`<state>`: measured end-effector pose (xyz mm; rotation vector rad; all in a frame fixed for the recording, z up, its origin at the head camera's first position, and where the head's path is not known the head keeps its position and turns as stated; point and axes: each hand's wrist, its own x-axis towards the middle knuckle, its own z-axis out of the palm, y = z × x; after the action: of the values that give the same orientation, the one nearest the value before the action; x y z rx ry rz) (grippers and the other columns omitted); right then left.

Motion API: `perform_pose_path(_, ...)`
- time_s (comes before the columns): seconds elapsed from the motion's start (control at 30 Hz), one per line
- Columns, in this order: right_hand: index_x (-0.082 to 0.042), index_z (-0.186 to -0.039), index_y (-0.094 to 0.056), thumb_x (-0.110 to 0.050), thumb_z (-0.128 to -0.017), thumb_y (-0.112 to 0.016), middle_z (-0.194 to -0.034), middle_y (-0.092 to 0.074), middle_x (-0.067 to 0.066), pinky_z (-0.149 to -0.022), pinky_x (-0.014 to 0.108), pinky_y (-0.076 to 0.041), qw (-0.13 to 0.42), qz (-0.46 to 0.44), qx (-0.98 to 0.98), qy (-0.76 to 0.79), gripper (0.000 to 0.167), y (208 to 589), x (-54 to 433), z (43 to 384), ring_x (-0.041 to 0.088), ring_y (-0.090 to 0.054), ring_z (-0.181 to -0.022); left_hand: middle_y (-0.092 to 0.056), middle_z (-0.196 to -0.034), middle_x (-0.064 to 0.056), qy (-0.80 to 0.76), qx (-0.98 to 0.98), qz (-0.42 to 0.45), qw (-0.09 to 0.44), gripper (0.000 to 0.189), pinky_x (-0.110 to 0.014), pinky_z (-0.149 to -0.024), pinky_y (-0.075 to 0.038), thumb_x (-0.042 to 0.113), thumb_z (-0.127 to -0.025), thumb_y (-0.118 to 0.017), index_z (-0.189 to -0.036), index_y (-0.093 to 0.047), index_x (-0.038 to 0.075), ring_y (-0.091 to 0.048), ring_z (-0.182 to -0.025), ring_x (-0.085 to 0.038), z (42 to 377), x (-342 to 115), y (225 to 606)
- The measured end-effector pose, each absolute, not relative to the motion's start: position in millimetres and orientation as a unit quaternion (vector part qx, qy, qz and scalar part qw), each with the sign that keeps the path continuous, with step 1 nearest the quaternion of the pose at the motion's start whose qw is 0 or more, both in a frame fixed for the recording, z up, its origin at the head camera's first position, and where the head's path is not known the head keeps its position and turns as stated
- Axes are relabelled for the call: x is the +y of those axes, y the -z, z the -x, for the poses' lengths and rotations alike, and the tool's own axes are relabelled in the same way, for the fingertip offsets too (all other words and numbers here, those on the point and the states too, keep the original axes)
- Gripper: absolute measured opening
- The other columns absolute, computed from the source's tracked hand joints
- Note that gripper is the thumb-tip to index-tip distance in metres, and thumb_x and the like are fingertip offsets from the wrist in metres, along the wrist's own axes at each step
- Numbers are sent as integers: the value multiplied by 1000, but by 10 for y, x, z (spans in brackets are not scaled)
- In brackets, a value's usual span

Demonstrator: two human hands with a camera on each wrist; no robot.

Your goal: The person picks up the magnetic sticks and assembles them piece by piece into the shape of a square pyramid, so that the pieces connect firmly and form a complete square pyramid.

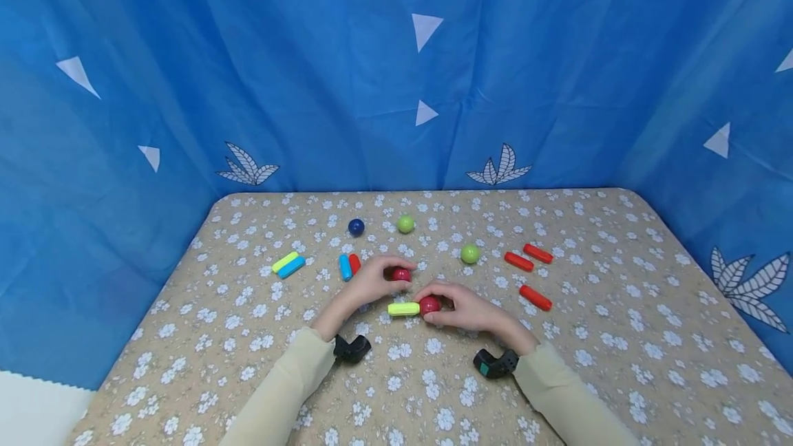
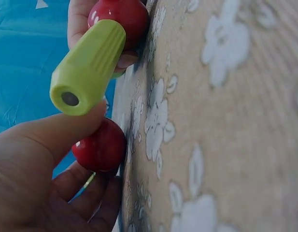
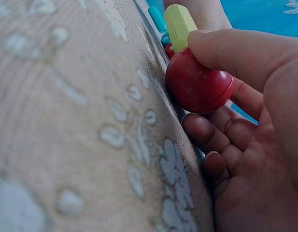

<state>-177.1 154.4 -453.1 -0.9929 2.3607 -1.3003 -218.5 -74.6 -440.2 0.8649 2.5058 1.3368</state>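
Near the middle of the floral-covered bench, the left hand has its fingers partly curled round one glossy red ball, while the right hand pinches a second red ball lying nearer and to the right. A ribbed yellow-green rod points left from that second ball, its right end touching it; the dark disc set in its free end may be a magnet. Both balls look hard, smooth and fairly light, apt to roll or slip, so a hold across the widest part, with fingers on opposite sides, should suit them. The rod looks like stiff plastic, not fragile; its ribbed middle should offer the surest grip, leaving the ends uncovered.
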Motion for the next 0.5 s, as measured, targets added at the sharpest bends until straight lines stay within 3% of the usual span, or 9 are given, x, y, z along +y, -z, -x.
perform_pose_path(0.2, -14, -114, -63, -21, -90, -66, -105, -58, -4, -77, 34, -43, 132, 338, 813, 455, 25, 4510, 1542, 1777, 17, -50, -90, -60, -117, -5, -427, 859, -272, 75, 34, -31, -80, -48, 12, -81, -75, -114, -67, 11, -54, -104, -21, 2113, -865, 4380)
perform_pose_path(0.5, -14, -114, -63, -18, -89, -66, -106, -58, -3, -76, 34, -44, 138, 319, 826, 443, 26, 4508, 1520, 1765, 16, -49, -90, -64, -108, -4, -481, 849, -210, 63, 27, -29, -76, -50, 16, -85, -71, -110, -68, 6, -61, -90, -16, 1916, -1081, 4315)
